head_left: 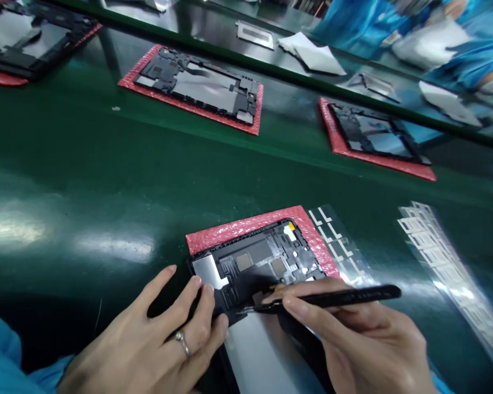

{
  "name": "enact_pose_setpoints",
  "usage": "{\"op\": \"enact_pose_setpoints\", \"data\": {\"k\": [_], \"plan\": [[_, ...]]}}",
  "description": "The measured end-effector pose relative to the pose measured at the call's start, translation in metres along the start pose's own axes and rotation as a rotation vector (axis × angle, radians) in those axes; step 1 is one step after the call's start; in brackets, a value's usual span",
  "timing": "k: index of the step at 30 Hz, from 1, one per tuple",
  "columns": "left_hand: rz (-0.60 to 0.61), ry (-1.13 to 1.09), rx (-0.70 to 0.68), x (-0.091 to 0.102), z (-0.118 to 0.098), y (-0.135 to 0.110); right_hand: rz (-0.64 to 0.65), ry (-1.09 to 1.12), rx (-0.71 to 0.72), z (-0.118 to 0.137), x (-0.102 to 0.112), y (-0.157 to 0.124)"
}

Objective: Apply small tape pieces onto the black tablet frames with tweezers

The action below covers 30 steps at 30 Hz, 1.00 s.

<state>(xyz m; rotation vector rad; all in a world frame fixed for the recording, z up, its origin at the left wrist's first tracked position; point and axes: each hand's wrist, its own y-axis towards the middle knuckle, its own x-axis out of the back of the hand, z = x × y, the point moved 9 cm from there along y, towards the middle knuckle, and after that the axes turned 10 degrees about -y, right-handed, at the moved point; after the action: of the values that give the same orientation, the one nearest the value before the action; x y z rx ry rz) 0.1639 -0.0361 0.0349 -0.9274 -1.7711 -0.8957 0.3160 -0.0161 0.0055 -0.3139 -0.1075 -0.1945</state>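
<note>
My left hand, with a ring on one finger, grips the lower left edge of a black tablet frame. That frame lies partly on a pink bubble-wrap mat. My right hand holds black tweezers, their tips touching the frame's lower edge. What the tips pinch is too small to tell. A silver-grey panel extends below the frame, partly hidden by my right hand.
Two strips of backing film with small labels lie to the right on the green conveyor belt. Further frames sit on pink mats beyond. A green rail runs behind, and a co-worker's blue sleeve shows past it.
</note>
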Motion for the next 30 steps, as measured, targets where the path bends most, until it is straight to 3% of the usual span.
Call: {"op": "enact_pose_setpoints", "data": {"k": [14, 30], "plan": [[0.052, 0.04, -0.076, -0.002, -0.002, -0.004, 0.069, -0.018, 0.002, -0.004, -0.009, -0.011], [0.024, 0.036, 0.017, -0.003, 0.003, -0.003, 0.037, -0.072, 0.019, -0.005, -0.004, -0.014]]}}
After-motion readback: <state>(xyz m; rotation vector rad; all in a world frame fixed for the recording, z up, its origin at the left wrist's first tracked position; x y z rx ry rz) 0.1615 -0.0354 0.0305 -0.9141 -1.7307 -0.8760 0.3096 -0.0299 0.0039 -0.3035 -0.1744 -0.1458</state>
